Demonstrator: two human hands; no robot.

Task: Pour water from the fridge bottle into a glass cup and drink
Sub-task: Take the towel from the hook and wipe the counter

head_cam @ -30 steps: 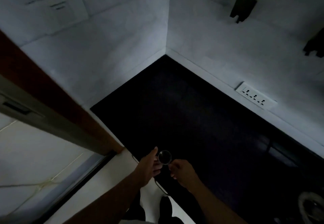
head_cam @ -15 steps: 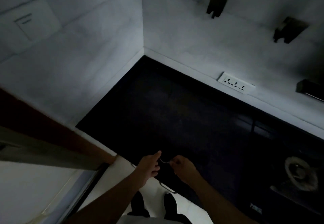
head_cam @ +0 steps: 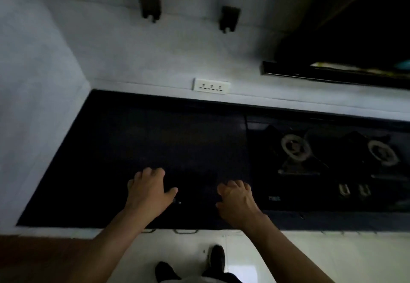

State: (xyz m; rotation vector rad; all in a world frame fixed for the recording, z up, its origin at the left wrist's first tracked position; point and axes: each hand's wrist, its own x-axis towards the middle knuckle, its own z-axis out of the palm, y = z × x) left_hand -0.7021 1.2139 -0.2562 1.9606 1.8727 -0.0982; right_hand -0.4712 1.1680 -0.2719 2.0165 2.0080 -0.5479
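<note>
My left hand [head_cam: 148, 191] hovers over the front of the black countertop [head_cam: 115, 149] with its fingers spread and nothing in it. My right hand [head_cam: 237, 200] is a short way to the right, fingers loosely bent, thumb out, also holding nothing. Between the two hands the counter is very dark. Only a tiny glint [head_cam: 178, 202] shows there, and I cannot make out the glass cup. No bottle is in view.
A gas hob with two burners [head_cam: 295, 147] [head_cam: 381, 152] and knobs [head_cam: 352, 189] sits right of my hands. A white socket strip [head_cam: 210, 85] and two dark hooks [head_cam: 149, 5] are on the back wall. A wall closes the left side. My shoes [head_cam: 216, 258] stand on pale floor.
My view has swung right, bringing the hob into sight. My hands, which were together at the glass's rim, have moved apart and forward over the counter; the glass is no longer distinguishable.
</note>
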